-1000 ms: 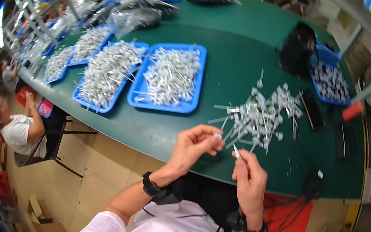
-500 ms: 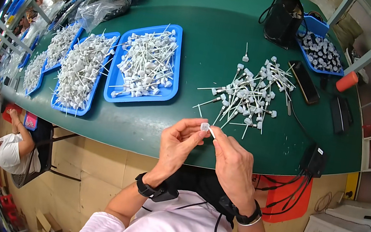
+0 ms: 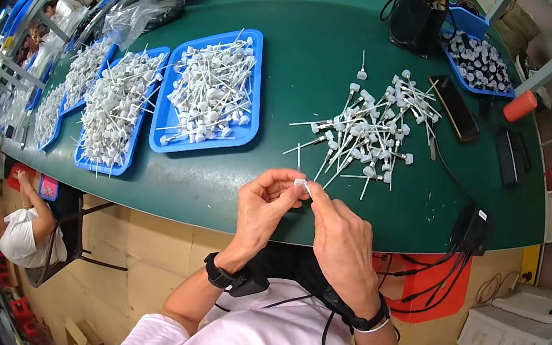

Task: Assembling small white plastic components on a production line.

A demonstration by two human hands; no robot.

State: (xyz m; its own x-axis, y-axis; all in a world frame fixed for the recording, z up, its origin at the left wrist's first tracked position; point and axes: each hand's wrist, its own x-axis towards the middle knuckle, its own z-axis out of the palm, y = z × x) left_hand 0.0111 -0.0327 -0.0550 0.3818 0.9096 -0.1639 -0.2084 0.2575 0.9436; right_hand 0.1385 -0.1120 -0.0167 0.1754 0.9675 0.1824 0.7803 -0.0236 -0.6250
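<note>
Beside the stick pile (image 3: 374,129), the left hand (image 3: 260,206) pinches a white cap (image 3: 299,183), seemingly steadying it against the thin stick (image 3: 308,188) the right hand (image 3: 343,239) grips.

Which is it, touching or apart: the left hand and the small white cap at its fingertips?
Touching. The head view shows the left hand pinching the small white cap at its fingertips, with no gap between them.

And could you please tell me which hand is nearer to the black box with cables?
The right hand: it is left of the black box; the left hand is farther left.
</note>
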